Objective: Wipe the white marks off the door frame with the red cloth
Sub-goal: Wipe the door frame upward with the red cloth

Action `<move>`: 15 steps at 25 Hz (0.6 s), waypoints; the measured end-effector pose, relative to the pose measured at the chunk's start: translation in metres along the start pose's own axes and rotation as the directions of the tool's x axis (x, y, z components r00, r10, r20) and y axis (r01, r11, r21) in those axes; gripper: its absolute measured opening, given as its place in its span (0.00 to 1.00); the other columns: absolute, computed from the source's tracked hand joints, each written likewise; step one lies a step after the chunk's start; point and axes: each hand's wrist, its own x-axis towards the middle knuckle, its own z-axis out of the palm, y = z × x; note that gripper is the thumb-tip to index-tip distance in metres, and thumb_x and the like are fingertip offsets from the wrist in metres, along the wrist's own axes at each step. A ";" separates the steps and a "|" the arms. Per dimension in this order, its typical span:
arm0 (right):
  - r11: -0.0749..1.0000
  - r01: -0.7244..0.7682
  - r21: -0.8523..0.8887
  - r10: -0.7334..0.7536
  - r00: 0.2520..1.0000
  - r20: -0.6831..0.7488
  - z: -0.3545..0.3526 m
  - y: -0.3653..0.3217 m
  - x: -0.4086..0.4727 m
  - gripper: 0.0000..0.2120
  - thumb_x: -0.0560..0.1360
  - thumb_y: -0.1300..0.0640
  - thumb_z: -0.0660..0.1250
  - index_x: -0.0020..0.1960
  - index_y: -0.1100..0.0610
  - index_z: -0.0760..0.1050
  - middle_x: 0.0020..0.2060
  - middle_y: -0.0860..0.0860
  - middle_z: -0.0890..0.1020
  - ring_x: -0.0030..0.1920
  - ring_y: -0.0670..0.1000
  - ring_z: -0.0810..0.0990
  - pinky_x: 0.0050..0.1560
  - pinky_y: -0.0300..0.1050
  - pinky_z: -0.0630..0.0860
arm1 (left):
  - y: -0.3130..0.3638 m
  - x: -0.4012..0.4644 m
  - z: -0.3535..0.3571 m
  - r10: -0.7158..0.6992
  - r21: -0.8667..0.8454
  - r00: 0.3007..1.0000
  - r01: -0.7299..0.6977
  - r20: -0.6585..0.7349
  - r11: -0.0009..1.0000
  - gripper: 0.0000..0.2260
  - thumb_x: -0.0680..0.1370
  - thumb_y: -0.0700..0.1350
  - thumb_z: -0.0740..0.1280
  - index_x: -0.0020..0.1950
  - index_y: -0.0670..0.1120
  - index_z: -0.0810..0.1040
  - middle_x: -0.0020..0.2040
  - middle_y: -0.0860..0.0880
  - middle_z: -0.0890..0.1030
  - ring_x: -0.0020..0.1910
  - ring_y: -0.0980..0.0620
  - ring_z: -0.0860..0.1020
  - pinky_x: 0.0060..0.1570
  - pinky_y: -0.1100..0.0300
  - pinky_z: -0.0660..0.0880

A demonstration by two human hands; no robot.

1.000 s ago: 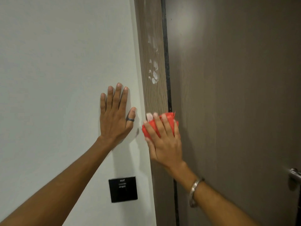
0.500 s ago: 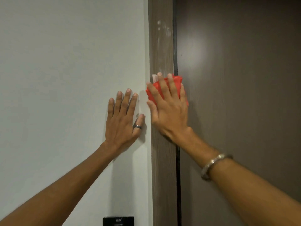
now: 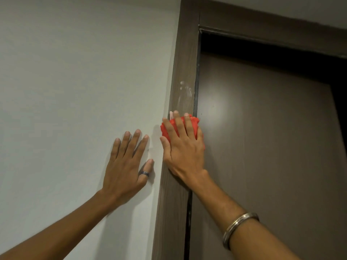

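Note:
A brown wooden door frame point(image 3: 185, 53) runs up the middle of the head view. My right hand point(image 3: 183, 149) presses a bunched red cloth point(image 3: 194, 124) flat against the frame, and most of the cloth is hidden under my fingers. Just above the cloth, faint white marks point(image 3: 185, 89) smear the wood. My left hand point(image 3: 127, 166) lies flat on the white wall beside the frame with its fingers spread, holding nothing. It wears a dark ring on the thumb.
The white wall point(image 3: 75, 81) fills the left half. A dark brown shut door point(image 3: 262, 147) fills the right, with the frame's top bar point(image 3: 272, 32) above it. A metal bangle point(image 3: 238, 226) sits on my right wrist.
My right hand has slid the cloth up the frame over the lower cluster of white marks, which no longer shows. My view has tilted up; the black wall switch has left the picture.

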 end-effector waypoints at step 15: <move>0.988 -0.142 -0.066 0.133 0.982 -0.132 -0.011 0.021 0.172 0.28 0.85 0.41 0.51 0.84 0.47 0.56 0.84 0.53 0.58 0.84 0.60 0.55 0.80 0.67 0.59 | -0.005 0.094 0.005 -0.049 -0.066 0.997 0.045 -0.057 0.997 0.33 0.82 0.61 0.49 0.85 0.49 0.53 0.86 0.47 0.51 0.86 0.47 0.45 0.84 0.42 0.47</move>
